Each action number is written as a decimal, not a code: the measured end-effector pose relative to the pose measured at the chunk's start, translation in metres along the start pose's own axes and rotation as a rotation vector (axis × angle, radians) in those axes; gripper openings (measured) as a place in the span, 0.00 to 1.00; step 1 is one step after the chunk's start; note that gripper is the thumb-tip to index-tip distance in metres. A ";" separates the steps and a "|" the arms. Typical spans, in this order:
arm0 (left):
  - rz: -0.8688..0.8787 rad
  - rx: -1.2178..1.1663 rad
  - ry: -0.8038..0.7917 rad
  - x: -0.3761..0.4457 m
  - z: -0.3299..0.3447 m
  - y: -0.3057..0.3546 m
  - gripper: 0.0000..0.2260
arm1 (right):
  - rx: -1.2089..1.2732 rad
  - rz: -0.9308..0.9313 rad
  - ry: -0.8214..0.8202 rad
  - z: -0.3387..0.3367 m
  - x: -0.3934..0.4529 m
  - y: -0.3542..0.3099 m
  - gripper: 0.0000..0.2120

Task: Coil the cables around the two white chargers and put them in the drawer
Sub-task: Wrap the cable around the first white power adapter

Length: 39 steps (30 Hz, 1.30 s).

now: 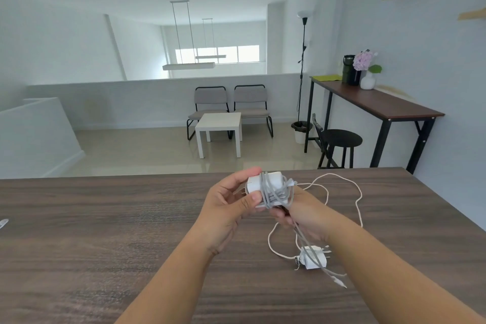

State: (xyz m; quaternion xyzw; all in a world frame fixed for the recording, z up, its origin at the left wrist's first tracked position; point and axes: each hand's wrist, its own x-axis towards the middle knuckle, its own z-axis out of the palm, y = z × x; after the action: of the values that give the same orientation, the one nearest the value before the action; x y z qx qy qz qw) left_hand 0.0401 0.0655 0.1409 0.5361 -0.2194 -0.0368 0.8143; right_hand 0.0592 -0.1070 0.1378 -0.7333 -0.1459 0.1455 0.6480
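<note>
My left hand [226,205] grips a white charger [256,187] above the dark wooden table [105,231], thumb and fingers on its left end. A grey cable [273,192] is wrapped several times around this charger. My right hand [299,213] pinches the loose run of that grey cable just below the charger; its free end [339,281] trails down to the table. A second white charger [314,260] lies on the table under my right wrist, with its white cable [342,179] looping loose across the table to the right. No drawer is in view.
A small clear object [4,223] lies at the table's left edge. Beyond the table stand a white side table [219,123], two grey chairs, a black stool [342,139] and a tall bar table [381,105] along the right wall.
</note>
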 end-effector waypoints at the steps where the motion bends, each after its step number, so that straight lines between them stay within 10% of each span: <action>1: -0.002 0.009 0.019 0.000 -0.001 -0.003 0.16 | -0.036 -0.010 0.008 0.001 0.000 0.002 0.22; 16: -0.046 -0.245 0.091 0.010 -0.004 -0.009 0.15 | 0.415 0.204 0.276 -0.021 -0.003 0.041 0.21; 25: 0.078 -0.406 0.112 0.022 -0.028 0.022 0.37 | 0.301 0.466 0.431 -0.059 -0.012 0.086 0.18; 29: 0.162 -0.441 0.202 0.026 -0.045 0.039 0.19 | 0.380 0.502 0.471 -0.072 -0.024 0.091 0.17; 39: 0.266 -0.395 0.320 0.043 -0.044 0.054 0.14 | -0.694 0.644 0.361 -0.092 -0.031 0.086 0.17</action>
State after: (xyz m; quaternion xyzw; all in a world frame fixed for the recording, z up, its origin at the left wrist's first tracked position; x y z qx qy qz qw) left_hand 0.0870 0.1132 0.1878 0.3326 -0.1451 0.1136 0.9249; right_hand 0.0699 -0.2134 0.0641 -0.9266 0.1624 0.1518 0.3032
